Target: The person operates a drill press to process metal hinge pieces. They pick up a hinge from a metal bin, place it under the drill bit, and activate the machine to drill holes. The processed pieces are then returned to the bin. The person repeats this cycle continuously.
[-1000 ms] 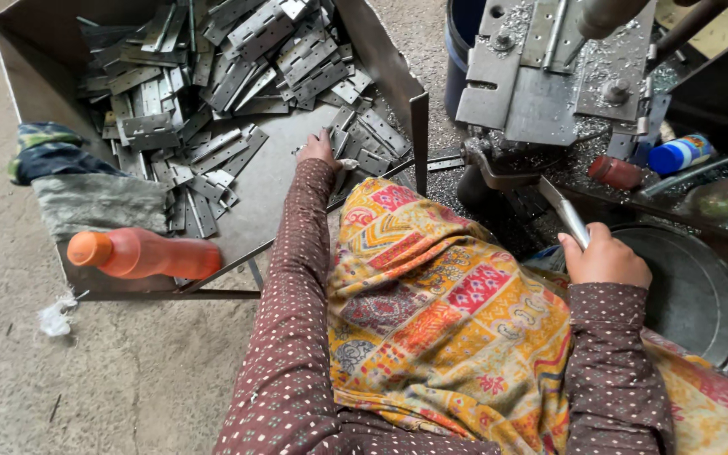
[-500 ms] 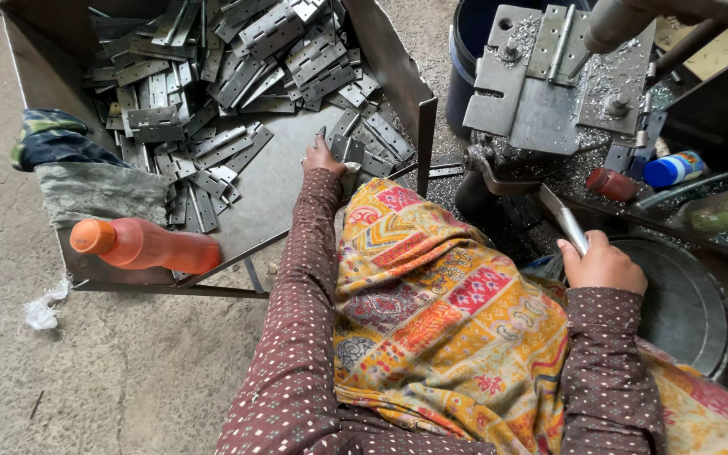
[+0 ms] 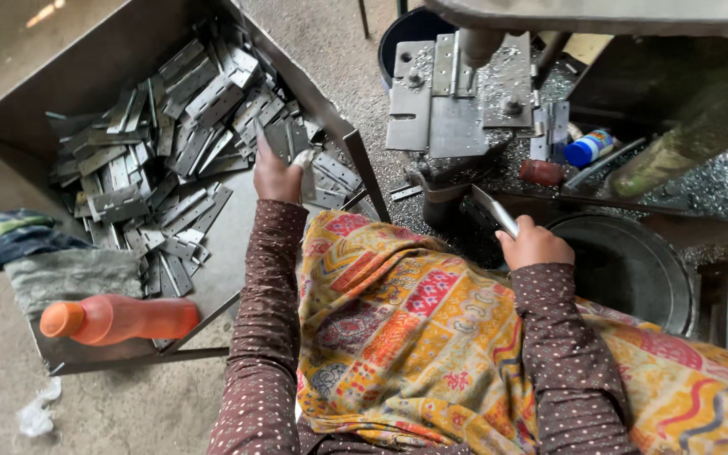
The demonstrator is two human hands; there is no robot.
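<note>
Sorting through a heap of hinge plates [image 3: 170,143] in an open metal bin [image 3: 10,160] on the floor, to judge by the reach: the step in hand looks like picking one piece out of the pile

Reaches forward with the left hand [image 3: 278,173], sleeve stretched out along the near right corner of the bin, wrist low, palm down, knuckles toward the camera. Curls the fingers over a pale hinge plate [image 3: 303,167] at the near edge of the heap; cannot tell whether that grip is clenched on it or only resting there, since the fingertips are hidden

Holds the right hand [image 3: 535,244] close above the lap, elbow bent, fist clenched around the lower end of a flat metal strip [image 3: 495,211] that slants up and away toward the machine bed [image 3: 457,101], which is strewn with bright shavings. Keeps this hand just beside the rim of a round dark pan [image 3: 634,270]

Getting one plate clear probably calls for a firm pinch on a single piece and a straight lift, since the plates lie overlapped and tangled and a neighbour could drag along

Elsewhere: an orange bottle [image 3: 120,320] lying on its side at the near end of the bin, touching a bundle of cloth [image 3: 44,253]; a small blue-capped bottle [image 3: 590,147] by the machine
</note>
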